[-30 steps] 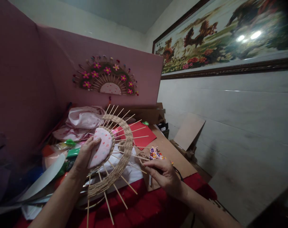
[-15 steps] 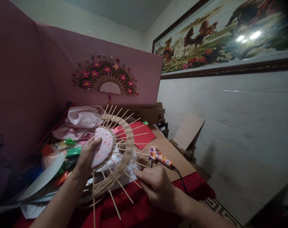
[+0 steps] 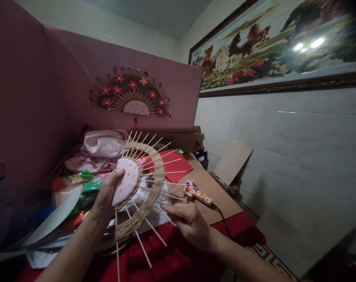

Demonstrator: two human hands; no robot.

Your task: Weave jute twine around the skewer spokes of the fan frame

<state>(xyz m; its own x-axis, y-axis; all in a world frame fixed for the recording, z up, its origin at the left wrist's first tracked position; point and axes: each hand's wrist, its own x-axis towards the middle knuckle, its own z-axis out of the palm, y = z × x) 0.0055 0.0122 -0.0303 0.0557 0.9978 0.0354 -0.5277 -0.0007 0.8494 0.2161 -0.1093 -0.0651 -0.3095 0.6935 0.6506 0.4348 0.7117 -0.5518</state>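
Observation:
My left hand (image 3: 109, 190) grips a half-round fan frame by its padded, pink-spotted white fabric centre (image 3: 127, 182), thumb on top. Thin wooden sticks (image 3: 142, 249) radiate from this centre, and a wide band of woven twine (image 3: 151, 201) runs across them. At the band's outer right edge is my right hand (image 3: 189, 221), its index finger reaching toward the twine and its other fingers curled. Whatever lies between those fingers is too small to make out. Just beyond it, a flower-patterned glue gun (image 3: 199, 192) rests on the board.
A finished fan with pink flowers (image 3: 132, 85) hangs on the pink panel (image 3: 178, 90). Red paper (image 3: 178, 166) lies on a brown board (image 3: 222, 199). Spotted cloth (image 3: 100, 147) and bagged coloured materials (image 3: 91, 188) crowd the left. A black cord (image 3: 223, 221) trails from the glue gun.
The fan frame has turned slightly in my left hand, its right-hand sticks tilting upward. My right hand has shifted a little left and up, closer to the twine band.

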